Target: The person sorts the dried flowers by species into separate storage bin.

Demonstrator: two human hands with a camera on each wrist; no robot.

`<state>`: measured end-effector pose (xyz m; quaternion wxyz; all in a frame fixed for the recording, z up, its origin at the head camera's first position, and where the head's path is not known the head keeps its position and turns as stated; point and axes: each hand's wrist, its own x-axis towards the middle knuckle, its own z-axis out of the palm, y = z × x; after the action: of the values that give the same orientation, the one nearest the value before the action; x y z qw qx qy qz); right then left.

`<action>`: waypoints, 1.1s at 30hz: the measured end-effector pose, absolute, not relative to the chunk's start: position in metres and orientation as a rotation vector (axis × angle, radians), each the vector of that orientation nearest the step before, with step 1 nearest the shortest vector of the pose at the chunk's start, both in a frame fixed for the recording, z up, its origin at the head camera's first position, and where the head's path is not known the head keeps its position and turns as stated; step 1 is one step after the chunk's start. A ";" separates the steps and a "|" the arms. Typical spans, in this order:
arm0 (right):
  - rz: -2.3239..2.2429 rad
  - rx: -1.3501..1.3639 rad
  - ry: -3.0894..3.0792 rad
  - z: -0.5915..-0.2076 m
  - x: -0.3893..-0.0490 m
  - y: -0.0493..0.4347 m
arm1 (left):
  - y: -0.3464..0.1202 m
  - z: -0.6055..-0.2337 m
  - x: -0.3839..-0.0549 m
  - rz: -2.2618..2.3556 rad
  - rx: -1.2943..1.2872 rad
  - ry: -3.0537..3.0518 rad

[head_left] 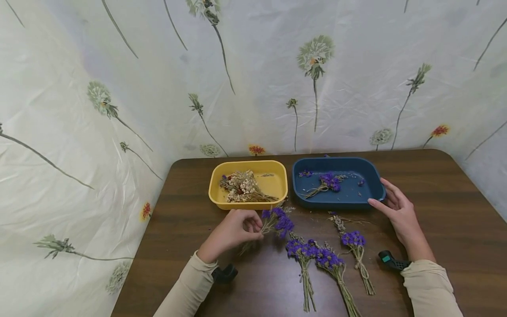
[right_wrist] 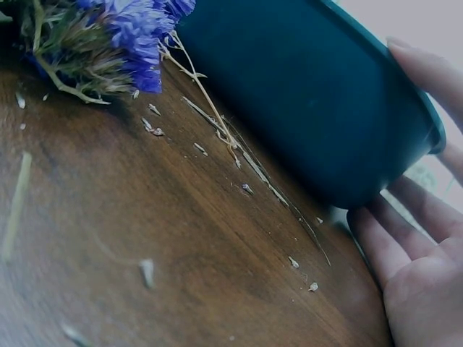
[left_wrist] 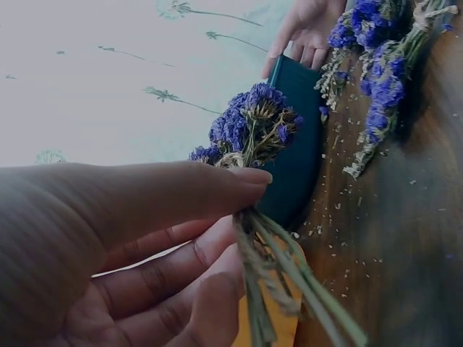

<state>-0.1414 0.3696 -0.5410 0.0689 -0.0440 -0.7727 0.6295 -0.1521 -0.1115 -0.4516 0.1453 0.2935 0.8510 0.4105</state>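
Observation:
My left hand [head_left: 236,229] pinches a small bunch of dried purple flowers [head_left: 282,221] by its stems, just in front of the yellow tray. Seen from the left wrist, thumb and fingers close round the stems below the blossoms, and twine [left_wrist: 230,160] shows near the heads. On the far right, my right hand [head_left: 402,215] grips the right front corner of the blue tray [head_left: 352,191], thumb at the rim and fingers along its side. Inside that tray lies a purple bunch [head_left: 330,182] with loose blossoms.
The yellow tray [head_left: 214,187] holds cream and brown dried flowers [head_left: 245,182]. Three tied purple bunches lie on the table [head_left: 447,211] nearer me, one of them on the right [head_left: 354,239]. Loose stalks and crumbs [right_wrist: 249,163] lie along the blue tray's front. A floral sheet [head_left: 261,79] hangs behind.

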 end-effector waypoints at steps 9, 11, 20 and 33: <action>1.891 -0.141 -2.334 -0.540 -0.142 0.369 | -0.103 -0.446 -0.162 1.220 0.822 2.414; 1.867 -0.132 -2.348 -0.541 -0.142 0.370 | -0.101 -0.445 -0.164 1.219 0.812 2.407; 1.805 -0.155 -2.416 -0.543 -0.142 0.372 | -0.087 -0.440 -0.177 1.260 0.847 2.362; 1.833 -0.161 -2.385 -0.542 -0.142 0.371 | -0.058 -0.432 -0.203 1.257 0.946 2.356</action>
<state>-0.1418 0.3711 -0.5423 0.0645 -0.0532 -0.7901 0.6073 -0.2029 -0.0577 -0.4315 0.1535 0.3300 0.8218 0.4383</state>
